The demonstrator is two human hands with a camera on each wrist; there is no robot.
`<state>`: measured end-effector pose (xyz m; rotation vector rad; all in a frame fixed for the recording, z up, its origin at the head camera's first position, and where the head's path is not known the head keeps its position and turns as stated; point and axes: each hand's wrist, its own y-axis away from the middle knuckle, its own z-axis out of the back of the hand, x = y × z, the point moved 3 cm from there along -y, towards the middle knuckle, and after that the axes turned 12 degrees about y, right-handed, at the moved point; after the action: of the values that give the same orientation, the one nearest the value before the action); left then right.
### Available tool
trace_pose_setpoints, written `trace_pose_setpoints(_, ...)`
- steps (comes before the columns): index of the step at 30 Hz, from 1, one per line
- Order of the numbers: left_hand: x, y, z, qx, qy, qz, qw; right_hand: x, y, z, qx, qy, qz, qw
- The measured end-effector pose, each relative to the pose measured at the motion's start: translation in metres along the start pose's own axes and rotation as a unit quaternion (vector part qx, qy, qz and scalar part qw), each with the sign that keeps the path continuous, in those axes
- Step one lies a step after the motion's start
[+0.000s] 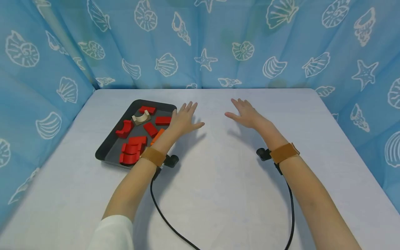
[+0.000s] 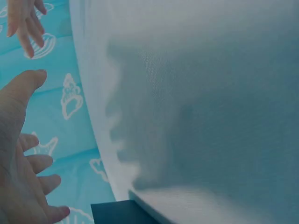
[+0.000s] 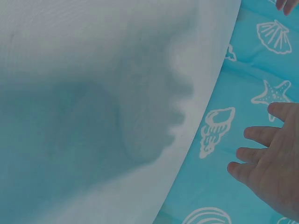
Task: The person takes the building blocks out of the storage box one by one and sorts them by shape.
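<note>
My left hand [image 1: 183, 122] hovers with spread fingers beside the right edge of a dark grey tray [image 1: 107, 147], partly covering it. In the tray lie several red blocks [image 1: 151, 129], some rectangular and some arched, with a cream arched block [image 1: 141, 118] and an orange block [image 1: 157, 136] half hidden by the left forearm. To the right, my right hand [image 1: 247, 114] is held above the white table with fingers extended, touching nothing. Both wrist views show the left hand [image 2: 28, 158] and right hand [image 3: 273, 158] with nothing in them, their shadows falling on the cloth.
A white-covered table [image 1: 218, 194] spreads beneath both arms. Blue curtains [image 1: 200, 41] printed with white shells stand behind it and along its sides. Each wrist wears a brown strap [image 1: 284, 153] with a small camera, and black cables [image 1: 168, 222] trail toward the front edge.
</note>
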<state>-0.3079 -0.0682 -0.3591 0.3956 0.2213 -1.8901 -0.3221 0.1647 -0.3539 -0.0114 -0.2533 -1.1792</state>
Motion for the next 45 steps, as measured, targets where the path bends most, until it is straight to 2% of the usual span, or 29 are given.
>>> trace_pose_setpoints(6, 0.009, 0.013, 0.012, -0.039, 0.039, -0.023, 0.9982, 0.007, -0.002, 0.001, -0.006, 0.008, 0.007, 1.0)
trace_pose_setpoints(11, 0.024, 0.024, 0.028, -0.058, 0.083, -0.03, 0.9944, 0.011, -0.002, -0.001, -0.001, 0.006, 0.008, 1.0)
trace_pose_setpoints(17, 0.046, 0.042, 0.045, -0.072, 0.156, -0.064, 0.983, 0.017, -0.003, -0.004, -0.011, 0.038, 0.023, 0.999)
trace_pose_setpoints(21, 0.059, 0.052, 0.054, -0.097, 0.188, -0.061, 0.9754, 0.024, -0.004, -0.005, -0.025, 0.067, 0.039, 0.997)
trace_pose_setpoints(28, 0.089, 0.077, 0.066, -0.133, 0.237, -0.01, 0.9623, 0.036, -0.004, -0.006, -0.025, 0.065, 0.054, 0.996)
trace_pose_setpoints(33, 0.112, 0.1, 0.075, -0.153, 0.262, 0.007, 0.9529, 0.045, -0.004, -0.007, -0.034, 0.063, 0.067, 0.995)
trace_pose_setpoints(40, 0.156, 0.136, 0.08, -0.181, 0.249, 0.073, 0.9486, 0.052, -0.007, -0.012, -0.034, 0.07, 0.074, 0.994)
trace_pose_setpoints(45, 0.189, 0.157, 0.075, -0.194, 0.24, 0.116, 0.944, 0.054, -0.012, -0.017, -0.033, 0.072, 0.075, 0.994)
